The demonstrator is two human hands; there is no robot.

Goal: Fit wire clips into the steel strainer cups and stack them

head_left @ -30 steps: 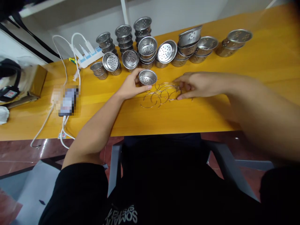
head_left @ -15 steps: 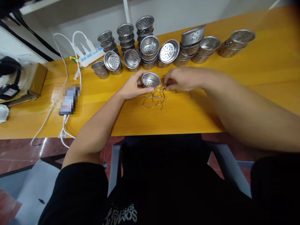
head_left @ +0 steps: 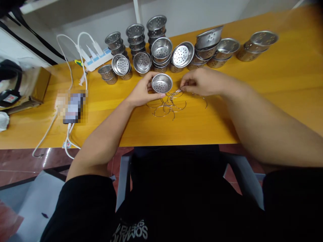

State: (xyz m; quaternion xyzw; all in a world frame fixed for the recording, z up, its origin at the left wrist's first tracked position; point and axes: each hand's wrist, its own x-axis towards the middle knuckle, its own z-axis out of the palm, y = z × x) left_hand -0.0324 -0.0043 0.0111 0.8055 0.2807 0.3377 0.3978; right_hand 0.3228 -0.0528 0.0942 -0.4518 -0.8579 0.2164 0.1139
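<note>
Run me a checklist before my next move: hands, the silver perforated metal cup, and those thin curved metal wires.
1. Left hand around the round silver perforated metal cup: ok.
2. Cup mouth upward: ok.
3. Cup base resting on the yellow wooden table: cannot tell, base hidden.
4. Right hand gripping just one of the thin curved metal wires: cannot tell, contact too small.
5. Wires separated: not ok, several overlap.
</note>
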